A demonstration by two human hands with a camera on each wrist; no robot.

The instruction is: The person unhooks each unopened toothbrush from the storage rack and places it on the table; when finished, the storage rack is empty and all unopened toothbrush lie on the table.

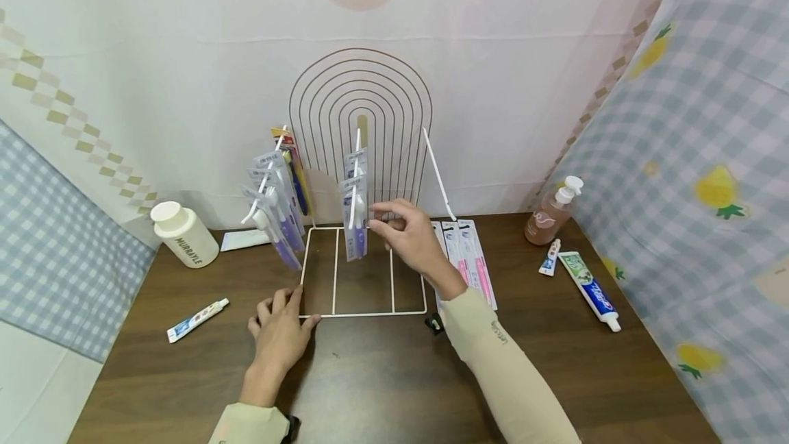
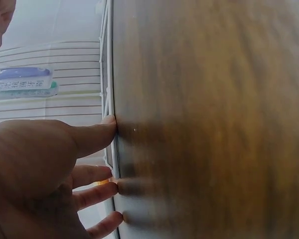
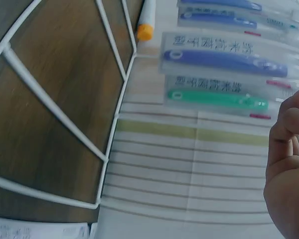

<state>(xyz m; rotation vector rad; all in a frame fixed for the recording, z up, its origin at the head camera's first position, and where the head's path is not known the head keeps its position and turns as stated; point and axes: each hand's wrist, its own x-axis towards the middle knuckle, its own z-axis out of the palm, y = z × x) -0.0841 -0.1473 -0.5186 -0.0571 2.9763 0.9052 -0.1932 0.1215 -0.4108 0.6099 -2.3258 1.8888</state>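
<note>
The left hand (image 1: pixel 280 331) lies flat with straight fingers pressing the front left corner of the white wire display rack (image 1: pixel 364 312), which stands mid-back on the dark wooden surface (image 1: pixel 382 389). The right hand (image 1: pixel 409 235), fingers loosely curled and holding nothing, hovers just beside the clear packaged toothbrushes (image 1: pixel 355 214) hanging on the rack's middle hook.
</note>
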